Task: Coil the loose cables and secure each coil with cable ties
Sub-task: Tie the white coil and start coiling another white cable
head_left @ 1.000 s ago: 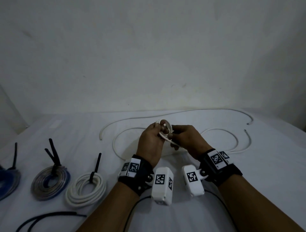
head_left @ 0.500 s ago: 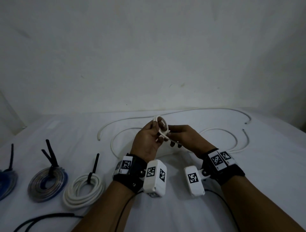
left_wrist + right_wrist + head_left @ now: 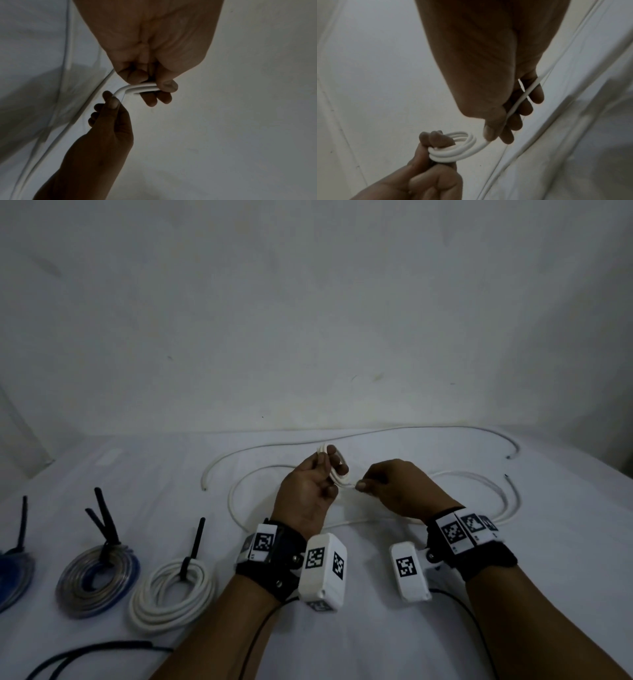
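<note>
A small coil of white cable [image 3: 337, 470] [image 3: 457, 150] sits in my left hand [image 3: 317, 481], whose fingers and thumb pinch its loops [image 3: 145, 88] above the table. My right hand [image 3: 380, 484] pinches the same cable's free run [image 3: 522, 97] just right of the coil, thumb and fingers curled round it. The rest of this white cable [image 3: 479, 477] lies in wide loops on the white cloth behind and to the right of my hands. A second thin white cable [image 3: 411, 430] arcs along the far edge.
Three tied coils lie at the left: a white one [image 3: 171, 594], a grey and blue one [image 3: 97, 580] and a blue one [image 3: 13, 577] cut by the frame, each with black ties standing up. A dark loose cable [image 3: 96, 652] lies at the near left. A wall stands behind.
My right hand has slid away to the right along the cable, opening a gap from the coil. My left hand turned the coil slightly and keeps hold of it.
</note>
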